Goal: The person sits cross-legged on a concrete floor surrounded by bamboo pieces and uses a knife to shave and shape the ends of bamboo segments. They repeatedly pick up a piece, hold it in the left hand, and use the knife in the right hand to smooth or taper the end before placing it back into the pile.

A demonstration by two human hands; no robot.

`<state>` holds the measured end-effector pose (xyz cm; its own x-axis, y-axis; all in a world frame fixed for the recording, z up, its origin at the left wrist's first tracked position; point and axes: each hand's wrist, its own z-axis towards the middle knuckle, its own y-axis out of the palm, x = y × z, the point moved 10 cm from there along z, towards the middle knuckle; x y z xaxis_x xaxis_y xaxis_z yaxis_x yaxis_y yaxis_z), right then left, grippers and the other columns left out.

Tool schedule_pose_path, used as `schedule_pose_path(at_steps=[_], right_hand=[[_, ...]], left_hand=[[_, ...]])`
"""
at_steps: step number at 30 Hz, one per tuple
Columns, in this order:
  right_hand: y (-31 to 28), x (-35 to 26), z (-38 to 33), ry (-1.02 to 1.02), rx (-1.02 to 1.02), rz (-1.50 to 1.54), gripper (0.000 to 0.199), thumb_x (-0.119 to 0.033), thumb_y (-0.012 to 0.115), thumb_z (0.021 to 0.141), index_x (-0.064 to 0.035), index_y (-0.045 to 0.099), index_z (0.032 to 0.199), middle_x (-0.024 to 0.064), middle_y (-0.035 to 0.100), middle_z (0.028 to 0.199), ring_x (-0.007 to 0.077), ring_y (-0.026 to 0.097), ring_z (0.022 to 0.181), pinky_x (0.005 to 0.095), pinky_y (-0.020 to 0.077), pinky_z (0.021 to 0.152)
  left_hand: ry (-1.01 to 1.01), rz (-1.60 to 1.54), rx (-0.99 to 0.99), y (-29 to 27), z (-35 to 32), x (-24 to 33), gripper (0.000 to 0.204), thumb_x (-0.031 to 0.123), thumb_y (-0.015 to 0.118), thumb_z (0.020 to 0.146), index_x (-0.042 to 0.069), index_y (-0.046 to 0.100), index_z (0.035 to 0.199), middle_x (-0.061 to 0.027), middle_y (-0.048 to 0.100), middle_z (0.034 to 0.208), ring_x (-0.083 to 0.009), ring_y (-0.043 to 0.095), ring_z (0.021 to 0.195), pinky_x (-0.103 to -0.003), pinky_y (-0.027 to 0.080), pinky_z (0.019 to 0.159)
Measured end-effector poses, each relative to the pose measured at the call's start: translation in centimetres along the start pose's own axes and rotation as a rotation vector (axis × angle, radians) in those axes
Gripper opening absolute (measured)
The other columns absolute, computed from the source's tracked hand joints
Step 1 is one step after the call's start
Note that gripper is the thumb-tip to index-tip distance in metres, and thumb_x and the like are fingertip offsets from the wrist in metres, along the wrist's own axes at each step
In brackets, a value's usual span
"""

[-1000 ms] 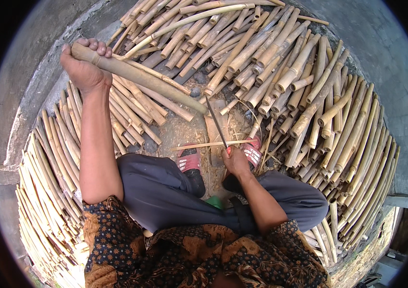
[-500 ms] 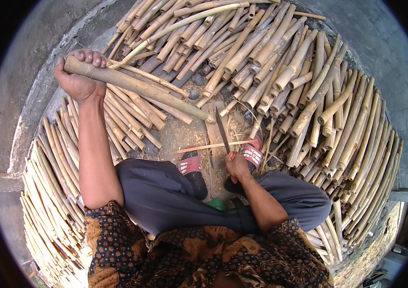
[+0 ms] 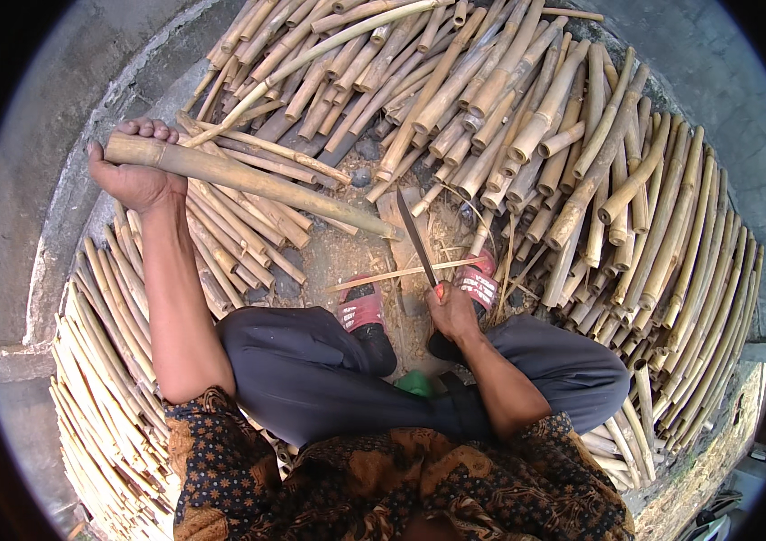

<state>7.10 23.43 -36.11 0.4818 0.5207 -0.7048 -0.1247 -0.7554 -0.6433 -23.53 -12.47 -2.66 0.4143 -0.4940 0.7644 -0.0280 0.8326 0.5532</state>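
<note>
At upper left, fingers (image 3: 147,128) of the left hand (image 3: 144,185) curl partway round the pole (image 3: 257,183).
Beyond its thick end in that palm, the pole slants down to the right over the littered ground (image 3: 329,263), its far end just beside the knife (image 3: 416,238), whose handle the right hand (image 3: 453,311) wraps snugly; it looks stiff, fairly light and a bit slick, so the thick end, well clear of the blade, seems the surest hold.

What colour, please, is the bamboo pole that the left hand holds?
The bamboo pole is a dull tan-brown; it shows best in the head view.
</note>
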Motion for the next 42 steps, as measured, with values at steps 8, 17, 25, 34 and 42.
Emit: schedule_pose_path(at_steps=[8, 17, 25, 34, 42], right_hand=[[2.2, 1.9, -0.2, 0.195, -0.167, -0.016, 0.038, -0.036, 0.061, 0.094, 0.0015, 0.065, 0.092, 0.0275, 0.066, 0.081, 0.0465, 0.067, 0.083, 0.0489, 0.0515, 0.073], [-0.3, -1.6, 0.7, -0.056, 0.061, 0.032, 0.039, -0.038, 0.060, 0.094, 0.0008, 0.065, 0.090, 0.0308, 0.065, 0.080, 0.0489, 0.066, 0.083, 0.0523, 0.0506, 0.074], [-0.6, -0.8, 0.0, -0.019, 0.044, -0.026, 0.040, -0.037, 0.059, 0.094, 0.0016, 0.063, 0.088, 0.0301, 0.066, 0.082, 0.0484, 0.066, 0.082, 0.0530, 0.0498, 0.074], [0.7, 0.4, -0.2, -0.005, 0.022, -0.062, 0.040, -0.038, 0.061, 0.094, 0.0016, 0.064, 0.090, 0.0293, 0.065, 0.078, 0.0477, 0.066, 0.080, 0.0505, 0.0506, 0.072], [1.1, 0.2, -0.7, 0.032, -0.023, 0.049, 0.039, -0.036, 0.062, 0.092, 0.0029, 0.066, 0.093, 0.0305, 0.066, 0.084, 0.0485, 0.066, 0.085, 0.0503, 0.0512, 0.076]], left_hand=[[-0.026, 0.021, -0.020, 0.0, 0.2, 0.2, 0.050, 0.052, 0.029, 0.097, 0.009, 0.048, 0.081, -0.0085, 0.047, 0.072, -0.0221, 0.046, 0.066, -0.039, 0.041, 0.061], [-0.079, -0.061, -0.009, 0.4, 0.0, -0.5, 0.035, 0.040, 0.037, 0.092, 0.009, 0.046, 0.079, -0.0107, 0.049, 0.077, -0.0250, 0.049, 0.073, -0.041, 0.043, 0.070], [-0.068, -0.105, 0.048, -1.5, 0.6, -0.6, 0.037, 0.041, 0.035, 0.094, 0.008, 0.045, 0.079, -0.0108, 0.048, 0.077, -0.0243, 0.046, 0.072, -0.041, 0.041, 0.069], [-0.059, -0.044, 0.049, -2.1, 0.8, 0.0, 0.050, 0.050, 0.032, 0.100, 0.007, 0.049, 0.081, -0.0098, 0.048, 0.073, -0.0237, 0.047, 0.070, -0.040, 0.041, 0.069], [-0.108, -0.056, 0.015, -2.0, 1.3, -0.3, 0.044, 0.045, 0.035, 0.100, 0.007, 0.048, 0.081, -0.0098, 0.046, 0.077, -0.0236, 0.044, 0.072, -0.039, 0.040, 0.069]])
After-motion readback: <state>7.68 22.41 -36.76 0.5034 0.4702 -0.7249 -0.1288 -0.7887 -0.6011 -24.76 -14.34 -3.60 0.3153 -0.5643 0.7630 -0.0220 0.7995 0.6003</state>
